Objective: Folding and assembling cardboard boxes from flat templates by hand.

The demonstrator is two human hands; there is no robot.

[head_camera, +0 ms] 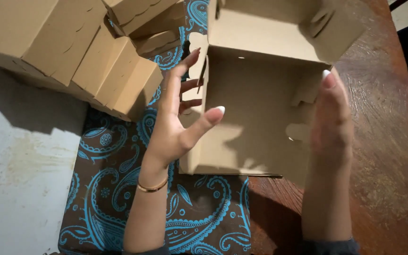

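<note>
A half-folded brown cardboard box (pixel 256 99) lies open on the table in front of me, its side flaps partly raised. My left hand (pixel 178 113) is spread against the box's left wall, fingers apart, thumb pointing into the box. On the other side, my right hand (pixel 331 118) stands edge-on with flat fingers pressed against the right flap. Neither hand grips the box; both press its sides from outside. A thin gold bangle (pixel 152 187) circles my left wrist.
Several finished cardboard boxes (pixel 67 47) are stacked at the upper left. A dark cloth with blue paisley pattern (pixel 119 189) covers the table's left part. Bare brown wood (pixel 393 141) shows at right. Pale floor (pixel 20 165) lies at left.
</note>
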